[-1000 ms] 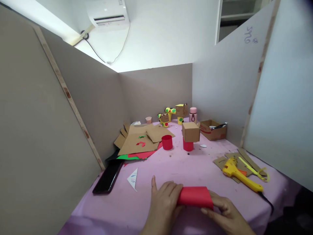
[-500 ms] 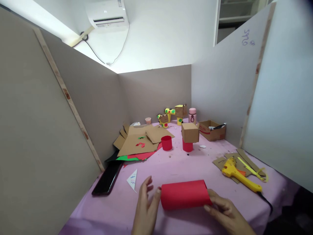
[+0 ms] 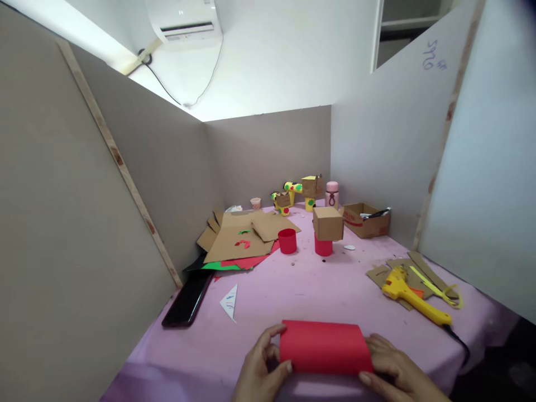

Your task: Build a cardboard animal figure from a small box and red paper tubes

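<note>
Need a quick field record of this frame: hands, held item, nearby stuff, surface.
left hand: left hand grips the left end of the red paper roll
right hand: right hand grips its right end
roll: lying sideways on the pink tablecloth
right of it: yellow glue gun on cardboard scraps
left of it: black phone, white paper triangle
behind: red cup, cardboard box on a second red cup
</note>
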A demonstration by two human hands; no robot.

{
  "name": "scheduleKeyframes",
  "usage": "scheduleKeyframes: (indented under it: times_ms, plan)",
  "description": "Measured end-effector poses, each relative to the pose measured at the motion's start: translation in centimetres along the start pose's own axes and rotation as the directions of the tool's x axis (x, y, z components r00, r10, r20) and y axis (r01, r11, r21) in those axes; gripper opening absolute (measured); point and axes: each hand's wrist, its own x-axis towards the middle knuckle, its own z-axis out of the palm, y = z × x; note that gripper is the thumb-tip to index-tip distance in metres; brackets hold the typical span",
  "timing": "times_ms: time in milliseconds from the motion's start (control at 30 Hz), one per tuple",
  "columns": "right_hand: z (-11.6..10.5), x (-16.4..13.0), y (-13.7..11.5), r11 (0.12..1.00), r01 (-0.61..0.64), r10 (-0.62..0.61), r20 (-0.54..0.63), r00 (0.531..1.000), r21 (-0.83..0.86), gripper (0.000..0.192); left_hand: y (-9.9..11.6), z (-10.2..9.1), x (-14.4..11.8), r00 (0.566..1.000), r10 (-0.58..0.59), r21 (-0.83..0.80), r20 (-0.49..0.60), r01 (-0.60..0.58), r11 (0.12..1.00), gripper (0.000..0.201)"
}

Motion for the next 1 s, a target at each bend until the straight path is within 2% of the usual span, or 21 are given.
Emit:
scheduleKeyframes:
  times_ms: [67, 133, 233, 300, 367, 433, 500, 633, 767, 867, 933, 1000]
  plan:
    - [-0.1, -0.1, -0.2, 1.0, -0.02, 0.02, -0.013, 1.0, 0.0, 0.023, 0.9, -0.2, -0.2, 1.0, -0.02, 0.006, 0.009, 0.02, 1.0, 0.06]
    - [-0.4, 0.2, -0.3, 0.999, -0.025, 0.027, -0.061, 0.998, 0.029, 0.025, 2.6, -0.3, 0.2, 0.999, 0.004, 0.042, -0.033, -0.002, 0.999, 0.059]
    - [-1.0, 1.7, -0.2, 0.997, -0.003, 0.017, -0.199, 0.98, 0.071, 0.028, 5.2, -0.3, 1.5, 0.986, 0.14, 0.228, -0.086, -0.117, 0.967, 0.047]
    - [-1.2, 2.8, 0.2, 0.998, 0.005, 0.011, -0.269, 0.963, 0.058, 0.029, 5.9, -0.4, 2.3, 0.974, 0.206, 0.336, -0.091, -0.164, 0.928, 0.041]
    - [-1.1, 3.5, 0.9, 1.0, 0.001, 0.003, -0.25, 0.968, 0.02, 0.029, 5.2, -0.6, 2.8, 0.977, 0.195, 0.355, -0.082, -0.154, 0.922, 0.041]
    - [-1.0, 3.6, 1.4, 0.999, 0.011, -0.017, -0.16, 0.987, -0.033, 0.029, 3.6, -0.9, 2.9, 0.989, 0.135, 0.311, -0.062, -0.109, 0.944, 0.044]
    - [-0.8, 3.3, 1.7, 0.997, 0.029, -0.036, -0.09, 0.995, -0.075, 0.027, 1.8, -1.1, 2.5, 0.994, 0.097, 0.337, -0.059, -0.072, 0.939, 0.047]
    - [-0.9, 2.4, 1.5, 0.995, 0.026, -0.032, -0.059, 0.998, -0.093, 0.025, 0.3, -1.3, 1.2, 0.996, 0.087, 0.382, -0.033, -0.067, 0.922, 0.051]
    - [-1.2, 1.7, 0.7, 0.998, -0.012, 0.007, -0.077, 0.997, -0.056, 0.03, 0.5, -1.8, 0.5, 0.996, 0.09, 0.229, -0.02, -0.083, 0.97, 0.062]
    - [-1.8, 1.4, 0.8, 0.992, -0.046, 0.055, -0.076, 0.996, 0.114, 0.033, 0.5, -2.7, 0.9, 0.979, 0.116, 0.132, -0.165, -0.095, 0.987, 0.056]
    - [-2.3, 1.3, 1.4, 0.964, -0.131, 0.163, -0.123, 0.979, 0.231, 0.032, 0.5, -3.3, 1.6, 0.965, 0.126, 0.209, -0.23, -0.077, 0.975, 0.049]
    - [-2.6, 1.7, 2.3, 0.949, -0.215, 0.267, -0.22, 0.938, 0.232, 0.035, 0.6, -3.5, 2.4, 0.969, 0.155, 0.355, -0.194, -0.078, 0.932, 0.044]
